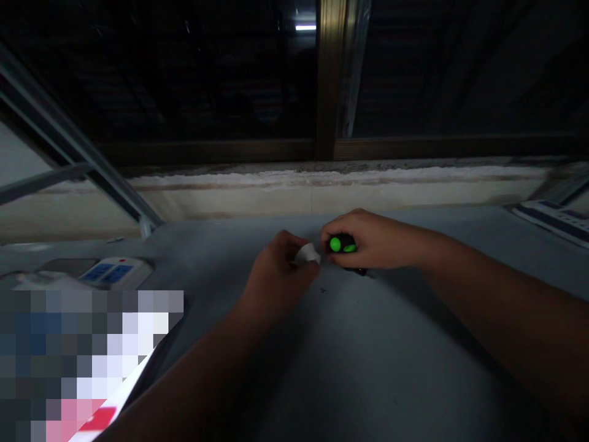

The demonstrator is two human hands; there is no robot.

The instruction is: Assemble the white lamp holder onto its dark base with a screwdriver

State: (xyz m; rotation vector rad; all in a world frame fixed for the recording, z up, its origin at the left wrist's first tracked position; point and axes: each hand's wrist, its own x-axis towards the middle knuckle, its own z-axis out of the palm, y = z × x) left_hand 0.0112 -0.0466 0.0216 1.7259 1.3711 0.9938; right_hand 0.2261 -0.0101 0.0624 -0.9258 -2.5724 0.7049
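My left hand (279, 270) is closed, pinching a small white piece (307, 253) between thumb and fingers. Just to its right, my right hand (352, 236) wraps round a black handle with bright green parts (335, 244), shaped like a screwdriver's. Its rounded green end faces me, and its shaft is hidden. The two hands are close together above the grey tabletop (368, 356). A small dark bit (323, 290), perhaps a screw, lies on the table below them. Under my right hand a dark object (356, 271) shows in part.
At the left lies a white power strip (120, 273) with blue socket panels, beside a blurred-out bright area (115, 368). Another white-and-dark strip (554, 221) sits at the far right. A metal frame (105, 166) slants down at the left; behind is a tiled sill (230, 199) under dark windows.
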